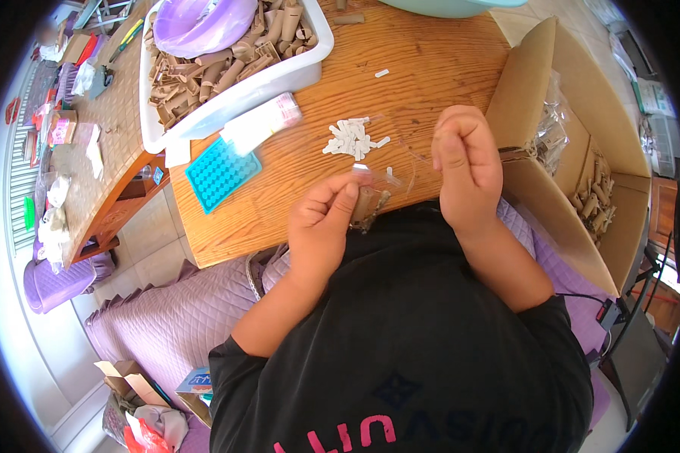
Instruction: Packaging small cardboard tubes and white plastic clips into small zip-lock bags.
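Observation:
My left hand [317, 219] pinches the top of a small clear plastic bag [365, 202] with brown pieces inside, close to my chest at the table's near edge. My right hand [468, 170] is raised to the right of it, fingers curled and thumb pressed against them. Whatever it might hold is too small or hidden to make out. A thin transparent strip shows faintly between the hands. Beyond the bag lies a loose pile of small white flat pieces [347, 138], and one white piece [382, 73] sits apart, farther off.
A teal dimpled tray [217, 175] lies at left, partly under a white packet [260, 124]. Behind stands a white tub [238, 106] of brown tubular pieces with a purple bowl [196, 26] on top. An open cardboard box [525, 94] holding brown pieces and plastic bags flanks my right arm.

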{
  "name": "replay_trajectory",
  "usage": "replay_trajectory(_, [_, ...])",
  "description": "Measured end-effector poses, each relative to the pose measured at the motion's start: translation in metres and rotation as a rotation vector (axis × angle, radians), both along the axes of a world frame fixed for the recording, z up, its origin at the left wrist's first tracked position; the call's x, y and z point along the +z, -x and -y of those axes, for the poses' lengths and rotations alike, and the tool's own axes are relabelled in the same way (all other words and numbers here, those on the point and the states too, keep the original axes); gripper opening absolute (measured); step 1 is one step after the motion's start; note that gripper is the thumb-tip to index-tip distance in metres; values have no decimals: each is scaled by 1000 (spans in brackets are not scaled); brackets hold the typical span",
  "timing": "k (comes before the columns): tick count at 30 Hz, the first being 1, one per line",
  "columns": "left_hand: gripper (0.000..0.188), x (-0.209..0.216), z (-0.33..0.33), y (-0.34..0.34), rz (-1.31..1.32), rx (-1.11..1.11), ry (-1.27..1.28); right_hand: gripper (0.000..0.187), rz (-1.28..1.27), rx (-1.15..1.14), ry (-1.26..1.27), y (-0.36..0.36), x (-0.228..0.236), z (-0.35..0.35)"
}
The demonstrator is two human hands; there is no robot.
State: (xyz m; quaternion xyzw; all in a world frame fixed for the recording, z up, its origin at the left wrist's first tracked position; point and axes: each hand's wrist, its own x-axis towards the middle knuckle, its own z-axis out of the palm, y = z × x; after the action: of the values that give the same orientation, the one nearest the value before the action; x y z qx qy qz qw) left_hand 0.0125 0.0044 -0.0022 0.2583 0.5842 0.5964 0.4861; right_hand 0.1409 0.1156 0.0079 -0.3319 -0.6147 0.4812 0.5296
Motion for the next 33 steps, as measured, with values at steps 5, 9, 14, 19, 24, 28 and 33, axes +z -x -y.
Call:
replay_trajectory(5, [17,3,2,-2,-47,4,-64,9,296,260,-346,5,-2,13])
replay_trajectory(9, [16,6,1,-5,-180,-44,-75,12,329,252,-441,9,-13,15])
replay_trajectory(14, [16,5,5,-4,-148,-91,-34,7,369,226,-491,10,-12,14])
replay_trajectory(19, [16,9,7,-3,-225,-118,-52,7,214,243,-418,8,-9,14])
replay_trajectory(24, [15,6,8,7,-13,87,-39,9,3,244,-63,-5,2,1])
replay_trajectory(28, [12,6,9,12,36,95,-42,7,-316,347,491,-14,8,10])
replay_trajectory(33, [8,4,7,8,128,68,-99,15,-16,463,714,-16,-10,18])
